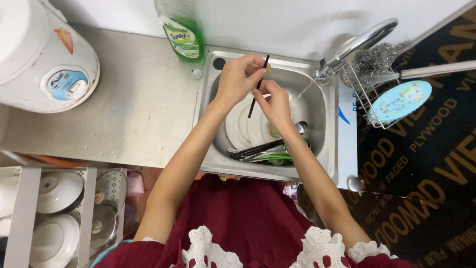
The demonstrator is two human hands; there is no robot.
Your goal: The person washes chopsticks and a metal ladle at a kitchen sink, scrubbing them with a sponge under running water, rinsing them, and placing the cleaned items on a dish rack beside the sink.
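Over the steel sink point(327, 149), her left hand point(237, 79) pinches a black chopstick point(258, 88) near its top; the right hand point(275, 103) grips it lower down, scrubbing. Water runs from the tap point(354, 44). Rinsing looks next, needing a firm hold.

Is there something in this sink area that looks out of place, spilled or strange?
Nothing looks spilled or broken. The left hand and right hand hold a black chopstick over the sink, where white plates and utensils are piled. The tap is running.
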